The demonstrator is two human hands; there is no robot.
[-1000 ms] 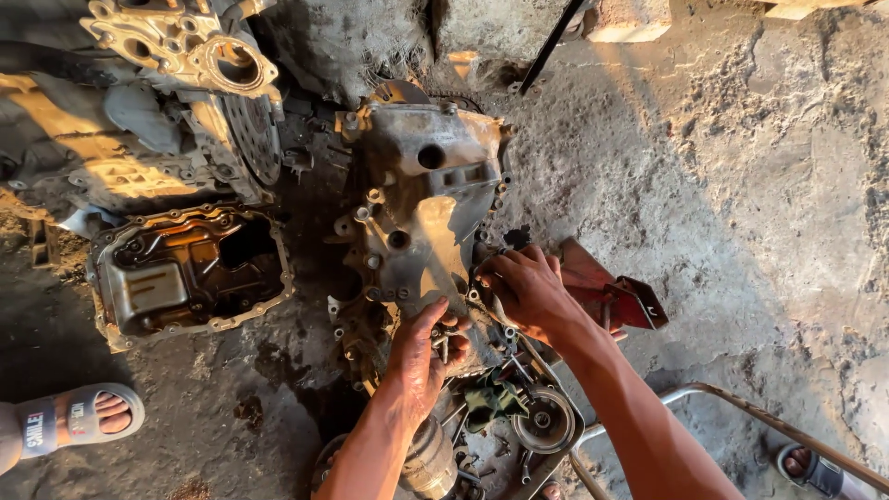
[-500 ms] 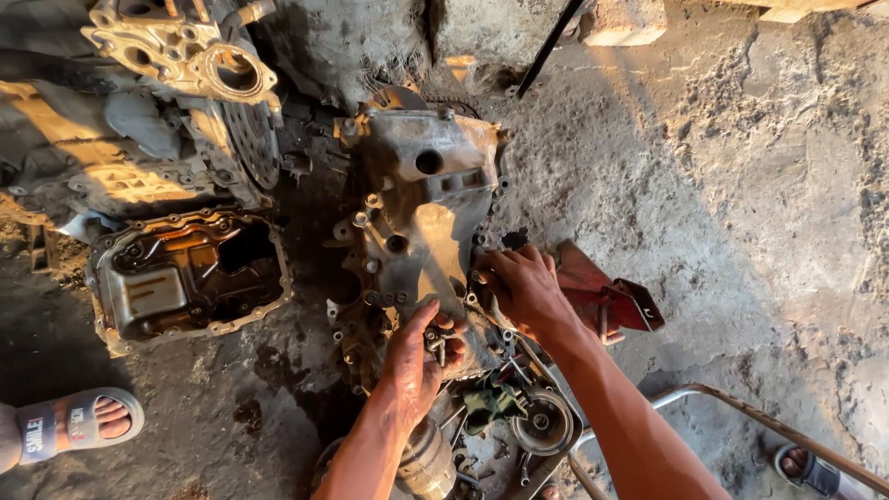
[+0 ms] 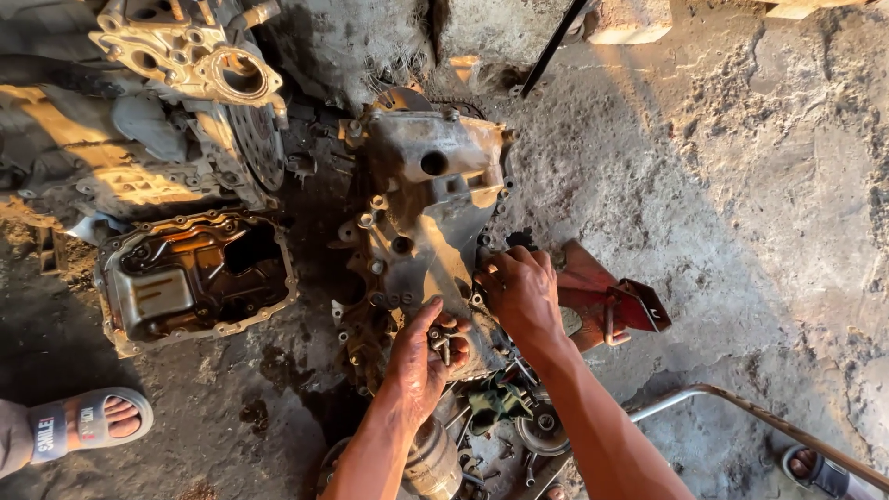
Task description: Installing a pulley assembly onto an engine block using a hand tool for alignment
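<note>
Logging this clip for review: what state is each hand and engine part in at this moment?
Left hand: gripping small bolts against the engine block.
Right hand: fingers pressed on the block's edge; whether it holds anything cannot be told.
Engine block: lying on the ground, greasy, partly stripped.
Oil pan: detached, open side up.

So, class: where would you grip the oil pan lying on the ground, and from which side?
Grip the oil pan by its flat bolt flange, probably on the two long edges, coming from above. It lies open side up, so the rim is exposed all round, while its inside looks oily. Both hands, left and right, are on the engine casing.
</note>
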